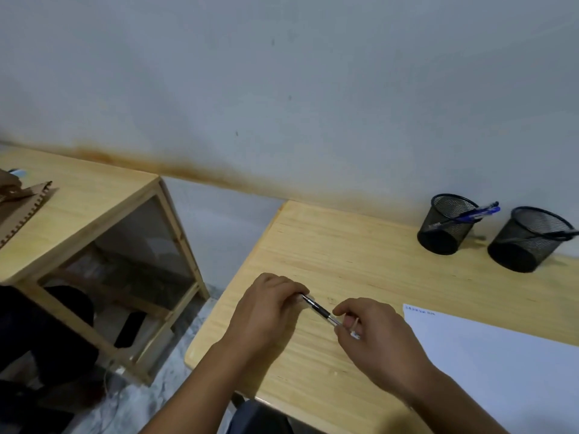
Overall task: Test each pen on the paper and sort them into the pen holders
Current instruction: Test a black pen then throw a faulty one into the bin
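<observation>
Between the left hand and right hand, both pinching its ends, a black pen spans above the desk.

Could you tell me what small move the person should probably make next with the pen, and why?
Probably carry the pen, held between the left hand and right hand, right to the paper for a test scribble; it hangs above bare desk.

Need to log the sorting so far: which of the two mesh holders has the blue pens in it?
The left mesh holder, farther from the paper's right side; blue pens poke over its rim. The right holder shows only a dark pen.
</observation>
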### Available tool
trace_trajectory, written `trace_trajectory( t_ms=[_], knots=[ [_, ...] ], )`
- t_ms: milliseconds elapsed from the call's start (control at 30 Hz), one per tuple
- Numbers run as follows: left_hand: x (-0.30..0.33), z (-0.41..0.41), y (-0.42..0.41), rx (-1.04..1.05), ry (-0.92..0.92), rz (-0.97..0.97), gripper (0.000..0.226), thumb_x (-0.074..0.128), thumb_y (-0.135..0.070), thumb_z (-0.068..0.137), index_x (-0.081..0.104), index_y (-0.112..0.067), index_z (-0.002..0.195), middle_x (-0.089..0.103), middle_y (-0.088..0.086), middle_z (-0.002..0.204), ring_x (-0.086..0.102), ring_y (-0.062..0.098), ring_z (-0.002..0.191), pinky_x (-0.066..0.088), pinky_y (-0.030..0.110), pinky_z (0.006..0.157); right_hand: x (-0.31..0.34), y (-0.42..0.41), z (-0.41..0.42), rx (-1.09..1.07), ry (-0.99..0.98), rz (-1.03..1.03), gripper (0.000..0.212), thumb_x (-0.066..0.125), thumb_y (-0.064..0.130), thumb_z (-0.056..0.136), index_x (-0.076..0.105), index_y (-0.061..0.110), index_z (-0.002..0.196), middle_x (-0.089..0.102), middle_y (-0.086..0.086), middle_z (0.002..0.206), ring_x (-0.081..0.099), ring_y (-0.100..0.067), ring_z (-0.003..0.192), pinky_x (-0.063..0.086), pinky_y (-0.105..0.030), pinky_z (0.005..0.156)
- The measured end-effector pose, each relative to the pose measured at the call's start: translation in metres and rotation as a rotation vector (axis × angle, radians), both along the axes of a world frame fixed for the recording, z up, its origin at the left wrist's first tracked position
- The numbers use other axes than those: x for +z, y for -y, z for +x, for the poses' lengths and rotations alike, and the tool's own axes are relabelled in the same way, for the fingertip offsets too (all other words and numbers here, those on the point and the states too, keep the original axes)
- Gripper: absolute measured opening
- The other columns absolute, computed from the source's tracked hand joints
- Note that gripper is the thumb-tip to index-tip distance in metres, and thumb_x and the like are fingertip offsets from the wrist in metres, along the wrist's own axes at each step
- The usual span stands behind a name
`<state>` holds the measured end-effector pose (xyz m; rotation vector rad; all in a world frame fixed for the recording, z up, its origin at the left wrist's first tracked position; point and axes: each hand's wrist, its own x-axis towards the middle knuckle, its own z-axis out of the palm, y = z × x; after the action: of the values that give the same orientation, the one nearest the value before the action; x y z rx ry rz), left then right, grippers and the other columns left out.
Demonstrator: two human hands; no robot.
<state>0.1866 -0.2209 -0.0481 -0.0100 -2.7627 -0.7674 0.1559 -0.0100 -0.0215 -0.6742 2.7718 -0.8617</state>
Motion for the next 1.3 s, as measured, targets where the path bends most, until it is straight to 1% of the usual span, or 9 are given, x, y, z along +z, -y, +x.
trace_trajectory(
  t_ms=[167,300,533,600,733,900,1100,1200,1300],
  knots=[
    [0.007,-0.002,-0.034,-0.112,-0.059,0.042,0.019,0.051,-0.038,0.099,0.068,-0.035,0.107,0.066,-0.021,0.097,0.048,0.004,0.097,0.043,0.024,0.081,0.015,-0.034,-0.003,0.02,-0.094,0.057,0.018,0.06,0.047,0.086,0.061,0.043,0.104,0.06,0.022,0.09,0.056,0.003,0.087,0.042,-0.013,0.07],
    [0.013,-0.006,-0.067,-0.196,-0.11,0.055,0.015,0.055,-0.036,0.097,0.068,-0.033,0.103,0.067,-0.019,0.095,0.05,0.005,0.093,0.041,0.024,0.082,0.025,-0.055,-0.005,0.011,-0.062,0.011,0.003,0.062,0.038,0.087,0.064,0.036,0.088,0.063,0.017,0.083,0.057,0.001,0.082,0.043,-0.014,0.065],
    [0.013,-0.015,-0.108,-0.276,-0.136,0.119,0.025,0.047,-0.043,0.096,0.068,-0.034,0.104,0.067,-0.017,0.094,0.053,0.007,0.091,0.04,0.02,0.082,0.026,-0.091,0.004,-0.085,0.0,-0.195,0.012,0.065,0.025,0.091,0.068,0.033,0.083,0.065,0.026,0.073,0.06,0.003,0.07,0.042,-0.009,0.061],
    [0.015,-0.016,-0.116,-0.284,-0.142,0.13,0.018,0.052,-0.037,0.096,0.068,-0.034,0.104,0.067,-0.018,0.093,0.053,0.005,0.09,0.039,0.017,0.081,0.024,-0.099,0.006,-0.122,0.015,-0.25,0.013,0.067,0.024,0.09,0.07,0.032,0.081,0.066,0.025,0.071,0.06,0.003,0.065,0.045,-0.014,0.059],
    [0.018,-0.021,-0.128,-0.289,-0.125,0.187,0.013,0.06,-0.028,0.095,0.07,-0.033,0.102,0.067,-0.018,0.091,0.054,0.005,0.091,0.04,0.017,0.081,0.016,-0.112,0.007,-0.199,0.019,-0.298,0.008,0.064,0.04,0.086,0.072,0.038,0.087,0.072,0.014,0.079,0.067,-0.014,0.07,0.057,-0.044,0.069],
    [0.02,-0.024,-0.137,-0.309,-0.051,0.161,0.015,0.06,-0.032,0.096,0.071,-0.034,0.105,0.067,-0.02,0.092,0.053,0.005,0.092,0.04,0.017,0.081,0.015,-0.127,0.004,-0.201,0.08,-0.318,0.008,0.067,0.032,0.089,0.073,0.036,0.086,0.073,0.01,0.079,0.067,-0.018,0.072,0.055,-0.045,0.072],
    [0.019,-0.027,-0.136,-0.126,-0.012,0.358,0.015,0.063,-0.032,0.093,0.073,-0.035,0.103,0.069,-0.024,0.092,0.059,0.0,0.091,0.04,0.014,0.069,0.006,-0.149,0.0,-0.356,0.095,-0.414,0.022,0.065,0.019,0.092,0.073,0.038,0.099,0.074,0.019,0.092,0.067,0.003,0.085,0.052,-0.011,0.072],
    [0.015,-0.032,-0.132,-0.01,0.028,0.36,0.016,0.068,-0.034,0.088,0.073,-0.035,0.103,0.069,-0.024,0.092,0.058,-0.003,0.088,0.046,0.022,0.072,0.002,-0.16,-0.001,-0.444,0.203,-0.572,0.024,0.063,0.014,0.094,0.072,0.032,0.107,0.074,0.007,0.094,0.072,-0.01,0.077,0.061,-0.031,0.074],
    [0.01,-0.035,-0.133,0.098,0.069,0.299,0.017,0.068,-0.038,0.086,0.073,-0.036,0.103,0.067,-0.025,0.09,0.057,-0.005,0.088,0.048,0.023,0.075,0.004,-0.166,0.001,-0.523,0.261,-0.725,0.024,0.066,0.009,0.092,0.072,0.026,0.108,0.074,-0.005,0.09,0.075,-0.018,0.075,0.063,-0.036,0.076]
  ],
)
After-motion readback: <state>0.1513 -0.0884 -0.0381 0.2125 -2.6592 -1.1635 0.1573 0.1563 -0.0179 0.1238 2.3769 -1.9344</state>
